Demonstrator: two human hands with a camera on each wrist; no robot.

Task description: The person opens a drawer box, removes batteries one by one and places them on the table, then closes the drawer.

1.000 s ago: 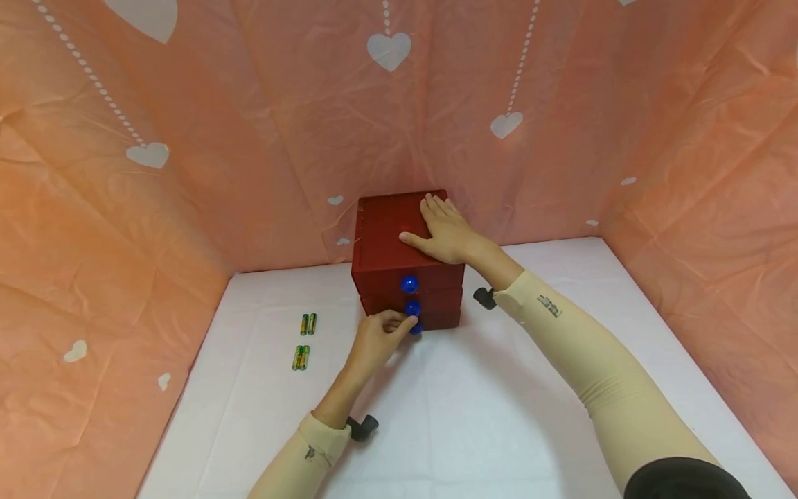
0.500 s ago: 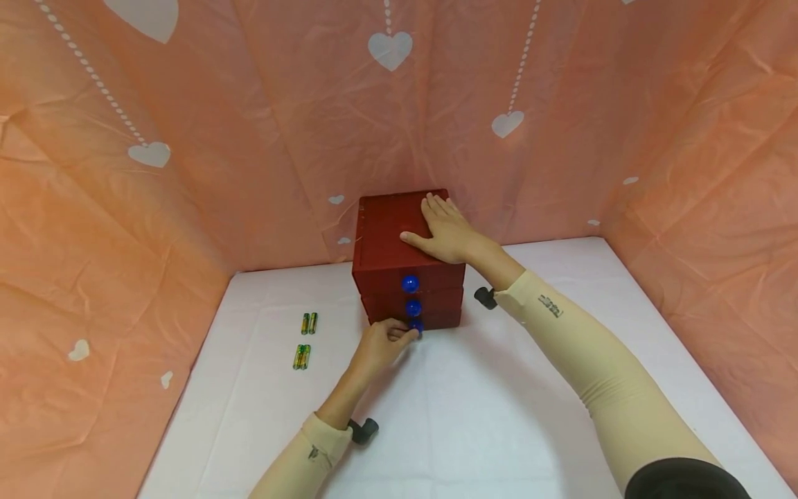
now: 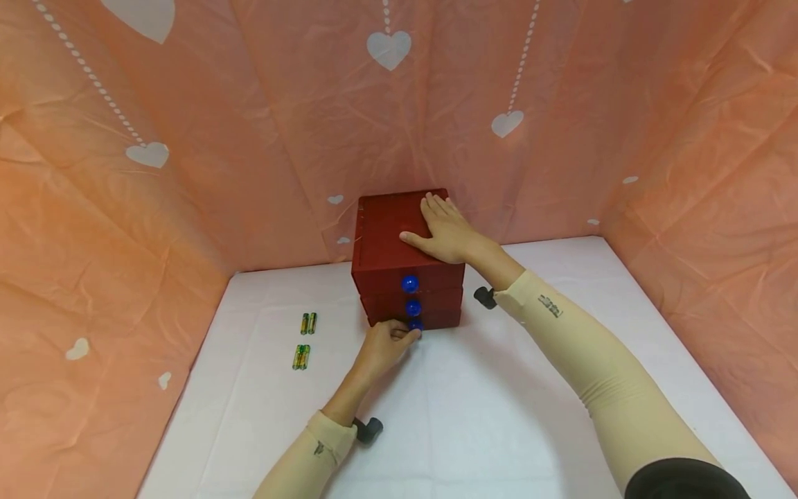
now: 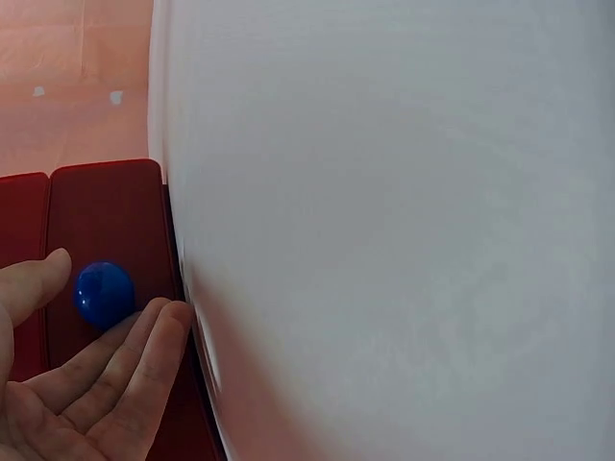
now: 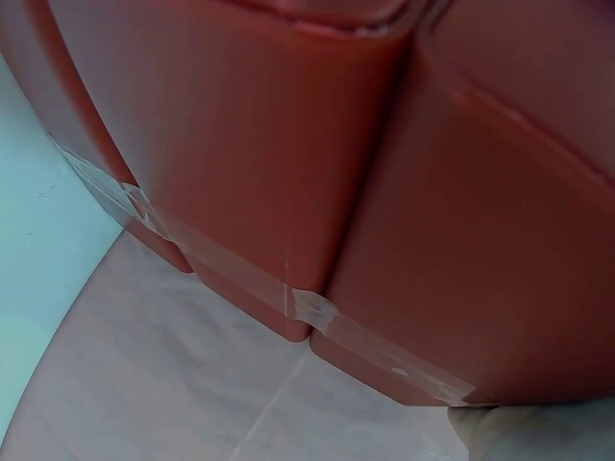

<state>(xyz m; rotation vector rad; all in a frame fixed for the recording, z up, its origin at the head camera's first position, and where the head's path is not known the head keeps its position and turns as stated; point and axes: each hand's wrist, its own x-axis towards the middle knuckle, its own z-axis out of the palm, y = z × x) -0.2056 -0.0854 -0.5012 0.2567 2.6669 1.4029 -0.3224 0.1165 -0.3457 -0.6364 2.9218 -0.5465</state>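
A closed red chest [image 3: 386, 232] with blue knobs [image 3: 409, 283] stands upright.

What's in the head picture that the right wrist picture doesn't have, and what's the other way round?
Only the head view shows the four batteries, the blue knobs and the left hand. Only the right wrist view shows the clear tape stuck along the box. Both show the box and the right hand, though the right wrist view catches just a bit of that hand.
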